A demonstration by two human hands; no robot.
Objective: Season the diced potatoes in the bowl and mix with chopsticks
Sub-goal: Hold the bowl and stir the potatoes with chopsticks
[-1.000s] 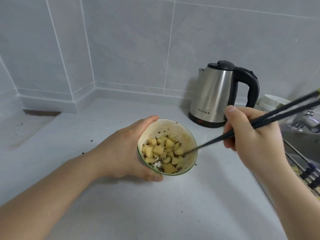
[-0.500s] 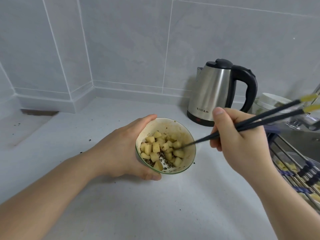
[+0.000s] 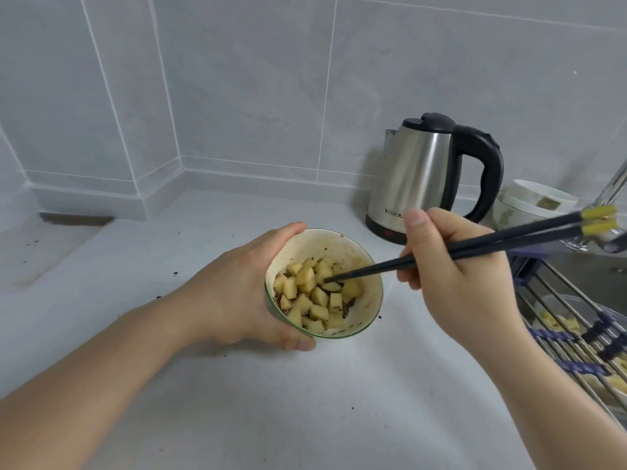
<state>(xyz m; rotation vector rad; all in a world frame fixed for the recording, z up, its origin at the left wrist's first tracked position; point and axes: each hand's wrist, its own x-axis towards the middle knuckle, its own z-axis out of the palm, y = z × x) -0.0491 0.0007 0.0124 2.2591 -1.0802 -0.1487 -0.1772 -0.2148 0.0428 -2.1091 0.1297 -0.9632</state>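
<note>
While the left hand (image 3: 237,293) cupped the small bowl (image 3: 369,273) on the white desk (image 3: 305,401), fingers curled round its near wall, the right hand (image 3: 454,266) pinched the dark chopsticks (image 3: 475,245), their tips down among the diced potatoes (image 3: 314,296). Dark seasoning lay mostly at the bottom and along the wall, so the stirring probably needed to reach under the cubes and lift them, turning rather than poking. The bowl was shallow and fairly full; gentle sweeps away from the low near rim would likely keep pieces from spilling. A steel kettle (image 3: 417,174) stood behind, well clear.
</note>
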